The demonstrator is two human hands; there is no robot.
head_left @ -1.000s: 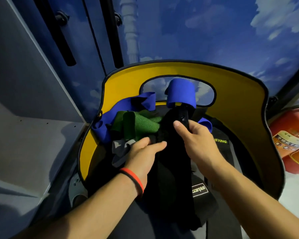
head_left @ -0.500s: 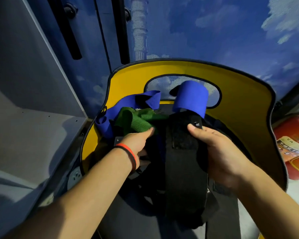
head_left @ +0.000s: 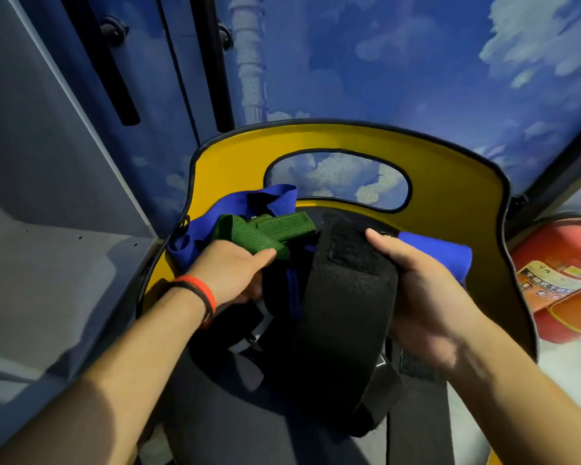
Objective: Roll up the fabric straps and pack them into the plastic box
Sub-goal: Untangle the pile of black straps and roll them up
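Observation:
A wide black fabric strap (head_left: 346,297) arches up in the middle of a pile of straps on a yellow seat. My right hand (head_left: 420,290) grips its right side, thumb over the top near a hook-and-loop patch. My left hand (head_left: 235,273) holds the left side of the pile, with its fingers under the black strap's edge and just below a green strap (head_left: 262,231). Blue straps lie at the back left (head_left: 222,213) and behind my right hand (head_left: 440,253). No plastic box is in view.
The yellow seat back (head_left: 450,182) with an oval cutout curves round the pile. A grey shelf (head_left: 47,263) stands to the left, a red fire extinguisher (head_left: 564,280) to the right. A blue sky-printed wall (head_left: 383,62) rises behind.
Both hands have drawn the black strap up and toward me, so it bulges wider. The blue piece that stood at the cutout now lies lower, behind my right hand.

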